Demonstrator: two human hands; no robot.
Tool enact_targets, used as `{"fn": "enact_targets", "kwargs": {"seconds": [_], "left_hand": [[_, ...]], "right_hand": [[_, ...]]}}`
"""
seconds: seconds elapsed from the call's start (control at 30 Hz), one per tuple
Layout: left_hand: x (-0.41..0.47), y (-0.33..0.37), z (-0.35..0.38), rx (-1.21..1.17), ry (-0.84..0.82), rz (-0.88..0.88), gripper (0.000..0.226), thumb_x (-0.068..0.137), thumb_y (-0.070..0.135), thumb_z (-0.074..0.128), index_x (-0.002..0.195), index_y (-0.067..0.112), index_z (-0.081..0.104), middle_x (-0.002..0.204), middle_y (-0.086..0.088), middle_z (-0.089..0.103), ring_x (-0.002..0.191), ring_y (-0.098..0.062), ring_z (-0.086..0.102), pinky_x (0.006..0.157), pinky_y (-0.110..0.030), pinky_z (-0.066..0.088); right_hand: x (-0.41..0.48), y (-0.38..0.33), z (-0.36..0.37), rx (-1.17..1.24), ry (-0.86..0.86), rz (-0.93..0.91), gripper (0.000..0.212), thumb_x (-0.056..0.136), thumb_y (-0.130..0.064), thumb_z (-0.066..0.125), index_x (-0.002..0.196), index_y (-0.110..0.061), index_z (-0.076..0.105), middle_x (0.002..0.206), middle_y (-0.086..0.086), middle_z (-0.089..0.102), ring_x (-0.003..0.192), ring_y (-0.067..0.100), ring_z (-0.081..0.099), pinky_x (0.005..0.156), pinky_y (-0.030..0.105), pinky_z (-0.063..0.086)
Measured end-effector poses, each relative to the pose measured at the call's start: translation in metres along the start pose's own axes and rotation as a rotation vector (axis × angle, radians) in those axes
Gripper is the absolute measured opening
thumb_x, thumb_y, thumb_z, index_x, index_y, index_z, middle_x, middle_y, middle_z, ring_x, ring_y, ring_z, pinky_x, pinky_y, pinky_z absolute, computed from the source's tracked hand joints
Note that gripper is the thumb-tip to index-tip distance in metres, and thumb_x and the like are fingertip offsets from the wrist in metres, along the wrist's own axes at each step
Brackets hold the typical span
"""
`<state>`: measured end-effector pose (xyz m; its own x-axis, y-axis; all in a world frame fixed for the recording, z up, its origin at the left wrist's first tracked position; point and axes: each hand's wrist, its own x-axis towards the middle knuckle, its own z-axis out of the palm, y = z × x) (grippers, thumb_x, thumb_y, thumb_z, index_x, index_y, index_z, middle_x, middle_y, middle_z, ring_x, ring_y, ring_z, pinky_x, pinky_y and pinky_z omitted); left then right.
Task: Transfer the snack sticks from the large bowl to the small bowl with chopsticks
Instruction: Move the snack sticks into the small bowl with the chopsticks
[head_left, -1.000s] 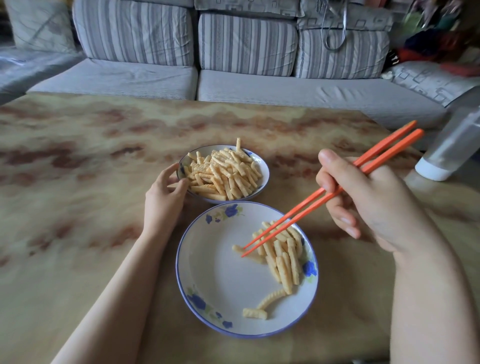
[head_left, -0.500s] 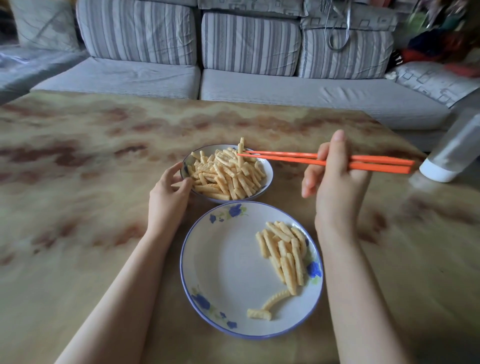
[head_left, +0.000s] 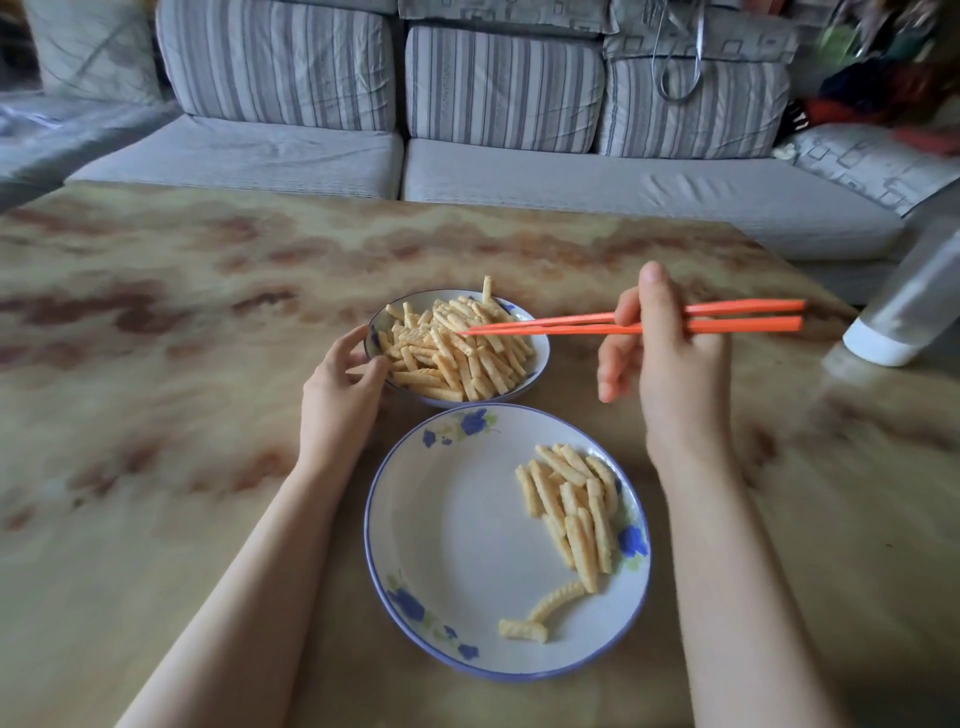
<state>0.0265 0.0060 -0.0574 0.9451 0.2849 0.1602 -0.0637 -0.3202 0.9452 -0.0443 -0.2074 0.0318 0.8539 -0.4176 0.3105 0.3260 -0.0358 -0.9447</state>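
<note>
The left hand (head_left: 340, 395) holds the small bowl (head_left: 540, 348) by its edge, maybe to stop it sliding. The right hand (head_left: 675, 374) pinches the chopsticks (head_left: 561, 325), tips together on that bowl's heap. More snack sticks (head_left: 571, 509) wait in the large bowl (head_left: 457, 530) just beside it.

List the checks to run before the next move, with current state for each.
1. Right hand grips the chopsticks: ok.
2. Chopstick tips over the small bowl, resting on its pile: ok.
3. Stick released from the tips: cannot tell, the tips merge with the pile.
4. Left hand holds the small bowl's near-left rim to steady it: ok.
5. Snack sticks left in the large bowl: ok, a cluster on its right side and two near its front.
6. Room in the small bowl: not ok, it looks heaped, with one stick upright at the far rim.
</note>
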Motion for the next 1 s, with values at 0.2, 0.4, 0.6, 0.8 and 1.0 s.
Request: {"fn": "enact_targets", "kwargs": {"seconds": [0.2, 0.4, 0.6, 0.8, 1.0], "left_hand": [[-0.001, 0.000, -0.001, 0.018, -0.001, 0.004, 0.038, 0.091, 0.017, 0.057, 0.129, 0.024, 0.058, 0.101, 0.004, 0.065, 0.071, 0.004, 0.059, 0.061, -0.002, 0.040], [0.000, 0.000, 0.000, 0.013, -0.006, 0.006, 0.039, 0.091, 0.018, 0.056, 0.129, 0.026, 0.058, 0.104, 0.003, 0.068, 0.075, -0.016, 0.066, 0.064, -0.011, 0.042], [0.000, -0.002, 0.000, -0.005, -0.010, 0.003, 0.039, 0.091, 0.018, 0.056, 0.129, 0.026, 0.058, 0.106, 0.001, 0.069, 0.074, -0.019, 0.067, 0.066, -0.014, 0.046], [0.000, -0.001, 0.000, 0.008, -0.007, 0.007, 0.039, 0.091, 0.017, 0.056, 0.130, 0.025, 0.058, 0.105, 0.000, 0.068, 0.067, -0.009, 0.064, 0.059, -0.007, 0.044], [0.000, 0.000, 0.000, 0.019, 0.001, 0.007, 0.038, 0.091, 0.016, 0.056, 0.127, 0.025, 0.059, 0.100, 0.002, 0.066, 0.055, 0.007, 0.058, 0.054, -0.001, 0.039]], "right_hand": [[-0.007, -0.034, -0.037, -0.198, -0.193, -0.002, 0.042, 0.099, -0.034, 0.048, 0.060, -0.018, 0.050, 0.039, 0.005, 0.040, 0.029, 0.021, 0.034, 0.036, 0.020, 0.024], [-0.015, -0.054, -0.052, -0.362, -0.321, 0.037, 0.043, 0.096, -0.038, 0.049, 0.062, -0.013, 0.050, 0.037, 0.006, 0.041, 0.031, 0.023, 0.033, 0.035, 0.017, 0.028], [-0.016, -0.052, -0.052, -0.363, -0.366, 0.090, 0.042, 0.095, -0.039, 0.049, 0.063, -0.011, 0.049, 0.036, 0.006, 0.038, 0.030, 0.021, 0.031, 0.034, 0.016, 0.027], [-0.014, -0.044, -0.046, -0.320, -0.332, 0.088, 0.043, 0.095, -0.039, 0.049, 0.063, -0.011, 0.049, 0.037, 0.006, 0.039, 0.029, 0.022, 0.032, 0.034, 0.019, 0.028], [-0.009, -0.033, -0.033, -0.072, -0.076, 0.009, 0.044, 0.099, -0.031, 0.048, 0.057, -0.019, 0.048, 0.043, 0.001, 0.043, 0.028, 0.017, 0.034, 0.035, 0.020, 0.026]]}}
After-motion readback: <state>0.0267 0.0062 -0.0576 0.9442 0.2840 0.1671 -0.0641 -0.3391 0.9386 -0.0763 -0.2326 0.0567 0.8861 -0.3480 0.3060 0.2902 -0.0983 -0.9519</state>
